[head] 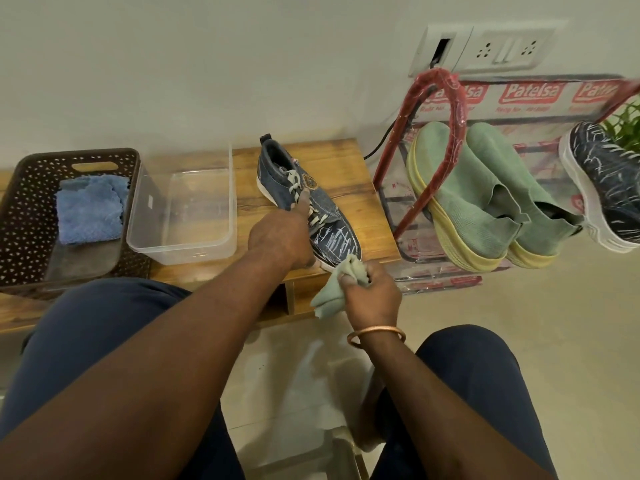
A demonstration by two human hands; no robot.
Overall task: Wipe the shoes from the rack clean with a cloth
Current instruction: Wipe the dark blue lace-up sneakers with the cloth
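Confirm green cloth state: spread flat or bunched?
Bunched. The right hand grips the green cloth as a wad at the blue shoe's toe; a loose end hangs below the fist.

We read one brand only: "Patelsa", in white letters on red labels (pixel 531 92) printed on the clear wrap (pixel 554 114) over the top of the rack (pixel 393 147). The middle label is whole. The left one is partly hidden behind the rack's red hoop (pixel 458 109), and the right one blurs near the frame edge. A smaller red line under each label looks like "Regd No"; we cannot make out the rest. The badge (pixel 309 183) on the blue shoe (pixel 277 174) and the small sticker (pixel 150 201) on the clear box (pixel 221 247) are too small to read.
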